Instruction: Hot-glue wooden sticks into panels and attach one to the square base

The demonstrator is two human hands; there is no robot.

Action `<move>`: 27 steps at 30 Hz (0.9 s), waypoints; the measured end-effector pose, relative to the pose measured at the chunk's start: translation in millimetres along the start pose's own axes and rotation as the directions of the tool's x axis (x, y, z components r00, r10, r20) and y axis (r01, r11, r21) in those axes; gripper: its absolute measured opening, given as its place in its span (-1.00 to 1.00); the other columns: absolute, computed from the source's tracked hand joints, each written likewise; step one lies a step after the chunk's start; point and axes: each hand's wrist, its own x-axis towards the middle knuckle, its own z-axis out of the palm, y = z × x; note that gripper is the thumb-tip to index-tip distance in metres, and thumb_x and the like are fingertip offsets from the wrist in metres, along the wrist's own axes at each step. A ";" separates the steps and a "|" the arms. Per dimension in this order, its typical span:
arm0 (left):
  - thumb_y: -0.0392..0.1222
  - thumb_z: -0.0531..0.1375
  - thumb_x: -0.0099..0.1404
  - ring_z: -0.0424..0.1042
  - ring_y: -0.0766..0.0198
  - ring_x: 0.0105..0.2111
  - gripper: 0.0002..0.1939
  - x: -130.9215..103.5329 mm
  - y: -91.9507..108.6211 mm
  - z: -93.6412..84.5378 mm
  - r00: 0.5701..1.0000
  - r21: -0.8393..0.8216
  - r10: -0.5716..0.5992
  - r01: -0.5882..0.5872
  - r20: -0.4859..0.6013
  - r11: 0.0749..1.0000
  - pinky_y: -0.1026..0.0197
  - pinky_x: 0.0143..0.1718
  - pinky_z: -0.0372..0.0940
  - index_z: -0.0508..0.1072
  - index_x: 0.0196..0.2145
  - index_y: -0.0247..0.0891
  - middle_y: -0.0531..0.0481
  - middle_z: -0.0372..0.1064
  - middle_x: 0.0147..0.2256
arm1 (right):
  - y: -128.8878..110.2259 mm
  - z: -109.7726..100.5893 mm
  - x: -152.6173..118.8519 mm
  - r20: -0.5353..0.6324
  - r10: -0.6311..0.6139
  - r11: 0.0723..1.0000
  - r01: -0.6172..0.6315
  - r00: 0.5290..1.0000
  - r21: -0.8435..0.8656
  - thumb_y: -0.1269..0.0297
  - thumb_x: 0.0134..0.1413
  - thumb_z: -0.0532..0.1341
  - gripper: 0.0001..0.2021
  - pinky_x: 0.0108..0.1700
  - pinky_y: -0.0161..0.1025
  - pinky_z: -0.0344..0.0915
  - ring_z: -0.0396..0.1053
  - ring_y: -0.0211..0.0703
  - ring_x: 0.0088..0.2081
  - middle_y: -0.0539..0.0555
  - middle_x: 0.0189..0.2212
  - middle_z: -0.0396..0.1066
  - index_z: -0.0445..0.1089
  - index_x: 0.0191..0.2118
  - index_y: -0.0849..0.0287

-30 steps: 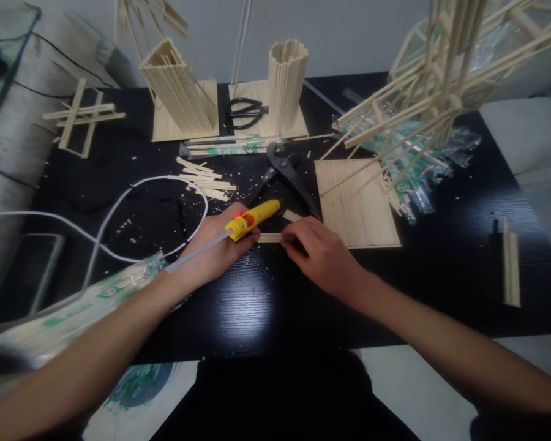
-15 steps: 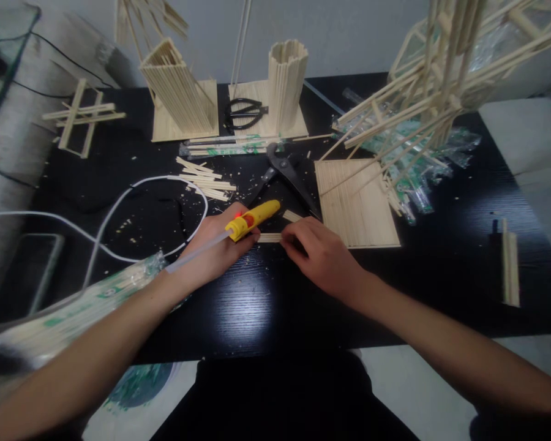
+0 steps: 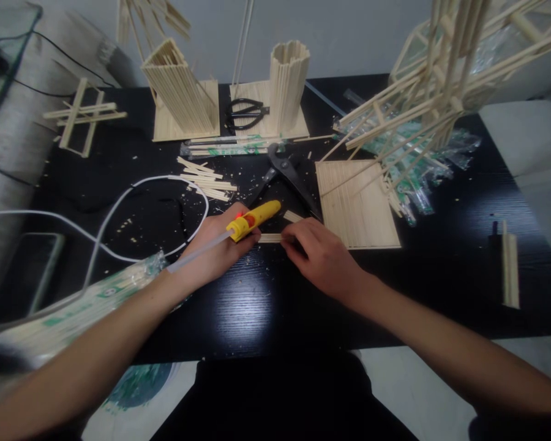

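A yellow hot glue gun (image 3: 256, 220) is held in my left hand (image 3: 215, 246), a clear glue stick trailing from its back over the wrist. Short wooden sticks (image 3: 270, 238) lie side by side on the black table between my hands. The fingers of my left hand reach their left end. At their right end, my right hand (image 3: 319, 254) is closed, thumb and fingers pinching them. Just behind that hand lies another short stick piece (image 3: 292, 215). Pliers (image 3: 288, 174) with dark handles rest beyond the glue gun, spread apart.
A square stick panel (image 3: 358, 211) lies right of my hands. Two stick towers (image 3: 179, 86) on bases and black-handled scissors (image 3: 245, 113) stand behind. Loose cut sticks (image 3: 206, 179), a white cable (image 3: 105, 226) and a bagged stick bundle (image 3: 82, 300) are left. A stick frame (image 3: 431, 92) rises at right.
Almost nothing differs. Both hands, the glue gun and the short sticks keep their places; the whole view has shifted very slightly.
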 end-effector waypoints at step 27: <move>-0.11 0.23 0.34 0.57 0.17 -0.35 -0.88 0.6 0.6 -0.1 1.000 0.003 0.000 0.000 -0.001 1.000 0.17 -0.34 0.33 0.39 -0.20 -0.14 0.04 0.56 -0.31 | -2.8 2.7 0.8 0.007 0.021 1.000 -0.021 1.000 -0.021 0.44 0.45 0.12 -0.84 -0.07 -0.09 0.48 0.49 -0.04 -0.17 0.15 -0.25 0.57 0.45 -0.13 0.18</move>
